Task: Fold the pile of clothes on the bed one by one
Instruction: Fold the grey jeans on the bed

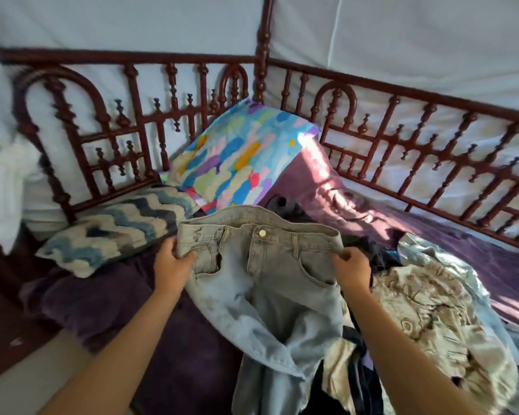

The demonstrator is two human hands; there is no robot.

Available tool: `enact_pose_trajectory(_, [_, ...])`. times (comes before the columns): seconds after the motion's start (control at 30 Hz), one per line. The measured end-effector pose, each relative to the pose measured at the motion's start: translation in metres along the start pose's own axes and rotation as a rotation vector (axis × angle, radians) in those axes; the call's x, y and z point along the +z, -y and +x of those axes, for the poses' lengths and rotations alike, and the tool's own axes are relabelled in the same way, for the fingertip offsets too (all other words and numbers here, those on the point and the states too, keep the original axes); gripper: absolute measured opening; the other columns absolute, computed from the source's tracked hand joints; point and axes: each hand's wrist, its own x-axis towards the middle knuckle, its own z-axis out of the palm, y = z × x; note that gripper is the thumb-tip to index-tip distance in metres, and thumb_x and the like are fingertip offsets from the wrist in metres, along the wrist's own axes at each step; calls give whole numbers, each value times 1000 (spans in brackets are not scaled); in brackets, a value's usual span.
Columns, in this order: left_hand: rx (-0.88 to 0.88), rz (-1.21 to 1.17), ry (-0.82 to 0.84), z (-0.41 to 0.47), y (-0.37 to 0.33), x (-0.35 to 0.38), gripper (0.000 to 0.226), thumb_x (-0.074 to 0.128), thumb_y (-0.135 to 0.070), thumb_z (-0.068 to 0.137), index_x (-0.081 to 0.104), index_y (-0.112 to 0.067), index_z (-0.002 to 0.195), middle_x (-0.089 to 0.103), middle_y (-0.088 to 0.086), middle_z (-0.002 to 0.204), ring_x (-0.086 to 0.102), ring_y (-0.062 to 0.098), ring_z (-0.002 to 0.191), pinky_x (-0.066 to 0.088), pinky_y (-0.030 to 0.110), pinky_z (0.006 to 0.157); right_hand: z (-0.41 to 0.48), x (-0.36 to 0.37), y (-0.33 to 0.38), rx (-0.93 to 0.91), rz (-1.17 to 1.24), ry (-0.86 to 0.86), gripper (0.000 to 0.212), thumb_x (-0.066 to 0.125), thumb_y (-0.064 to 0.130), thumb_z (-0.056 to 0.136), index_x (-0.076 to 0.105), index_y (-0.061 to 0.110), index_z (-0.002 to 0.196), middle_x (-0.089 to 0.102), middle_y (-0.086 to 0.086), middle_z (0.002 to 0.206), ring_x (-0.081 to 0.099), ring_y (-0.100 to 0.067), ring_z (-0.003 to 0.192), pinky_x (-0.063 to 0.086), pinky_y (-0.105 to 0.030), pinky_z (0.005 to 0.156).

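The pale jeans (261,265) hang over the purple bed (432,232) — left hand (174,265) and right hand (352,269) each pinch a waistband corner, fingers curled. Folding is just starting; next, bring the legs together beside the pile (417,310).

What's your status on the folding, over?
Left hand and right hand each grip the light denim jeans at the waistband, still unfolded. Clothes pile lies to the right. Nothing blocking the hands.
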Motion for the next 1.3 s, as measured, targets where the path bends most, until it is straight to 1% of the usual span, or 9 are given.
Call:
enact_pose_trajectory(0.17, [-106,50,48,43,59,-14,36,64,2,80,56,-1,115,64,18,106,60,33,99,48,44,87,-6,53,-3,67,-78,-16,4,54,9,89,54,7,87,52,-2,73,49,-25,80,34,-30,70])
enact_pose_trajectory(0.37, [-129,-79,114,145,61,-55,37,62,2,83,55,-1,119,61,13,106,59,27,98,48,37,85,21,145,114,-48,-26,-197,20,42,3,92,58,1,104,55,-11,92,51,-28,87,31,-26,71])
enact_pose_trajectory(0.57, [-57,-233,-132,257,31,-149,39,64,-3,83,54,-6,121,61,10,110,60,22,96,48,33,86,65,254,267,-287,-58,-130,25,40,7,95,57,3,113,59,-20,117,53,-33,110,29,-24,73])
enact_pose_trajectory(0.7, [-66,-149,-305,301,59,-193,44,63,-4,84,51,-3,127,60,16,118,58,27,104,45,35,90,86,311,316,-257,-100,1,43,47,14,94,38,7,135,50,-21,131,48,-35,119,33,-32,92])
enact_pose_trajectory(0.8, [-163,193,-216,307,104,-199,58,68,-14,80,43,-1,131,54,23,126,50,39,116,40,47,98,75,344,294,-244,-354,201,66,54,18,92,18,13,147,37,-23,139,39,-36,127,32,-37,102])
enact_pose_trajectory(0.9, [-129,429,-132,293,135,-182,46,67,-11,76,52,5,116,58,27,112,54,44,106,42,51,92,49,359,229,-239,-464,349,60,53,16,91,26,13,145,39,-23,135,39,-37,126,32,-37,103])
enact_pose_trajectory(1.0, [-115,482,28,274,140,-146,57,65,-9,79,45,2,131,52,25,126,49,40,117,39,49,100,20,344,145,-18,-559,490,61,55,18,89,28,15,145,39,-18,138,38,-33,129,38,-30,95])
enact_pose_trajectory(1.13, [-42,522,305,256,135,-84,60,66,-11,81,42,4,135,45,29,132,41,42,123,32,48,103,-19,286,53,353,-616,463,59,55,23,90,29,15,143,40,-17,134,45,-34,122,44,-35,93])
enact_pose_trajectory(1.3, [81,586,562,212,130,-18,53,65,-12,80,49,4,129,51,30,124,46,42,116,34,44,97,-60,203,-24,593,-612,360,54,54,26,91,35,14,140,44,-15,135,49,-30,119,43,-33,95])
